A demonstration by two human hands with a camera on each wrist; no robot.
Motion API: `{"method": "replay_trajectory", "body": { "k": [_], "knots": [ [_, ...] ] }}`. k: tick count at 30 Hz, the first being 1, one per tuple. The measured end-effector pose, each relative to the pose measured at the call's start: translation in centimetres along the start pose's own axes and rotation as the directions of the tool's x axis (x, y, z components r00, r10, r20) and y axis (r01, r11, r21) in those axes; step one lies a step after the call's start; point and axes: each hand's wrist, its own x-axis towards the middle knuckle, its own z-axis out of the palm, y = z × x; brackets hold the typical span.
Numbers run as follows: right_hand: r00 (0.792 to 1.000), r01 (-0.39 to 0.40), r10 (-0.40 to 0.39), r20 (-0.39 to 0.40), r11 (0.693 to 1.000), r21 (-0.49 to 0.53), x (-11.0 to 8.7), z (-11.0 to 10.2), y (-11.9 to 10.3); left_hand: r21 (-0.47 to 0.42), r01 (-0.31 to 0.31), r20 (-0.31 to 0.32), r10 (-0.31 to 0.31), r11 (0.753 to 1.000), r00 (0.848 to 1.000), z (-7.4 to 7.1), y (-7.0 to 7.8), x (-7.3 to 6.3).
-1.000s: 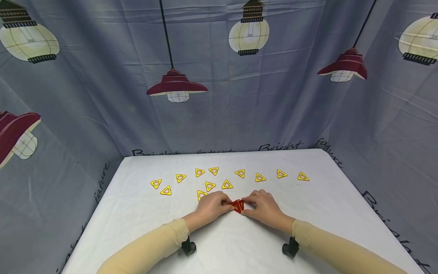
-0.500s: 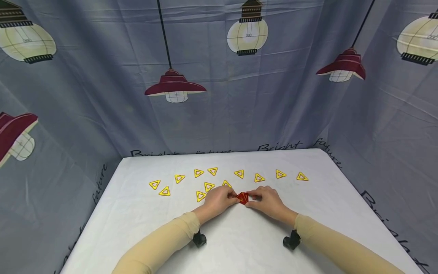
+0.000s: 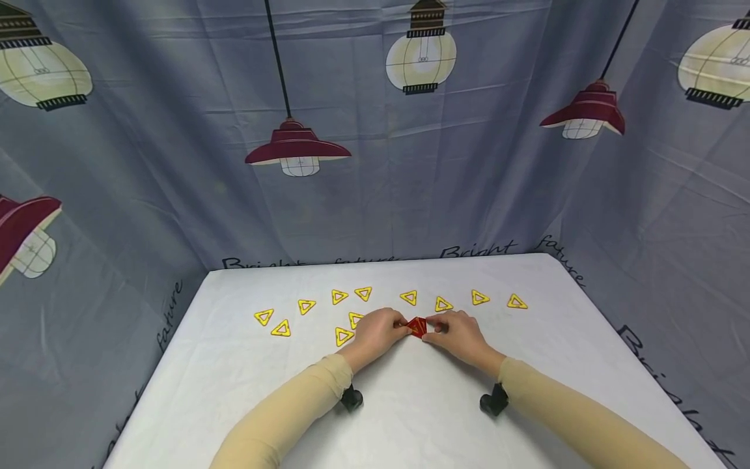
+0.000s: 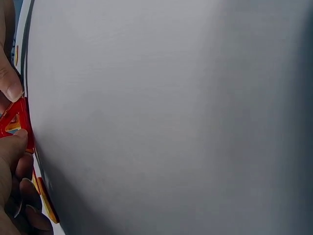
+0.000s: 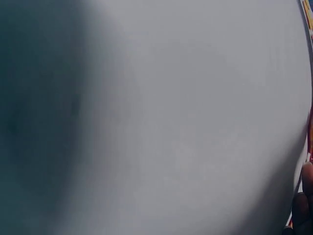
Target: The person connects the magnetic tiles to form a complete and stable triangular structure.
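Between both hands, low over the table, is a red piece (image 3: 417,327) made of small triangle frames joined at angles. My left hand (image 3: 377,333) pinches its left corner between thumb and fingers. On its right edge, my right hand (image 3: 461,337) grips with the thumb nearer me and a finger on the far side. One red triangle frame (image 4: 25,115) with an open middle shows at the edge of the left wrist view, a thumb on its face. In the right wrist view only a sliver of red and some fingertips (image 5: 307,178) appear.
Several loose yellow triangle frames (image 3: 344,336) lie flat across the far half of the white table (image 3: 410,417). One yellow triangle (image 3: 443,304) is just beyond my right hand. A grey curtain (image 3: 375,195) printed with lamps encloses the table's back and sides.
Both hands have carried the red piece away from me and slightly right, still holding it. My left hand now covers the yellow triangle near the middle.
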Motion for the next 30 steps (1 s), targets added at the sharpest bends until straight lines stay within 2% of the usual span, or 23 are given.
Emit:
{"method": "replay_trajectory", "body": {
  "k": [8,15,23,30],
  "knots": [
    [1.000,0.007,-0.007,0.016,1.000,-0.007,0.9,-0.6,0.3,0.006,0.020,-0.003,-0.020,1.000,1.000,0.3,0.4,1.0],
    [1.000,0.015,-0.015,0.021,1.000,-0.019,1.1,-0.8,0.3,0.016,0.042,-0.008,-0.042,0.999,0.999,0.5,0.6,1.3],
    [0.999,0.009,-0.009,0.040,1.000,0.001,0.7,-1.2,0.3,0.012,0.073,0.015,-0.073,0.997,0.997,0.1,0.3,0.6],
    [0.998,-0.051,0.051,0.044,0.999,-0.002,-0.3,-1.8,1.2,-0.082,0.031,0.008,-0.030,0.996,1.000,-1.1,-0.3,-0.7]
  ]
}}
